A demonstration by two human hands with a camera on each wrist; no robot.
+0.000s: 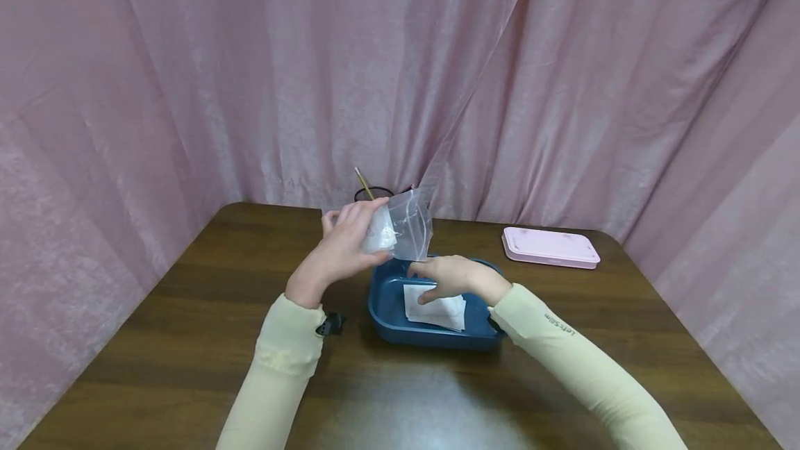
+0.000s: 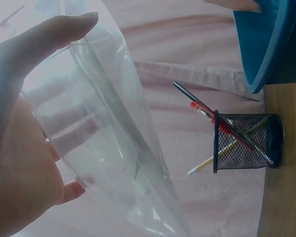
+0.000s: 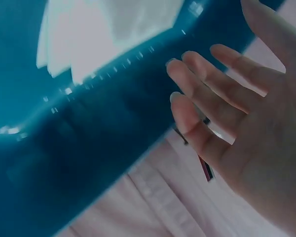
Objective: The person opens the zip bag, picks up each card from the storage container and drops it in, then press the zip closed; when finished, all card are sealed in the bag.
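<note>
A: While our left hand (image 1: 340, 245) grips the clear plastic zip bag (image 1: 406, 231) above the dark blue plastic tray (image 1: 384, 311), where is the right?

B: Our right hand (image 1: 453, 276) hovers relaxed, fingers loose, over the tray's white sheets (image 1: 437, 310).

A dark brown wood-grain counter (image 1: 187, 325) with rounded far corners carries everything. Near its middle sits a blue tray (image 1: 384, 311) holding white folded sheets (image 1: 437, 311). At the far edge, behind the tray, stands a black mesh pen cup (image 2: 249, 143) with pens and pencils in it, while a flat pink lidded box (image 1: 550, 247) lies well apart toward the far right corner, and a small black clip (image 1: 331, 325) rests just left of the tray.
</note>
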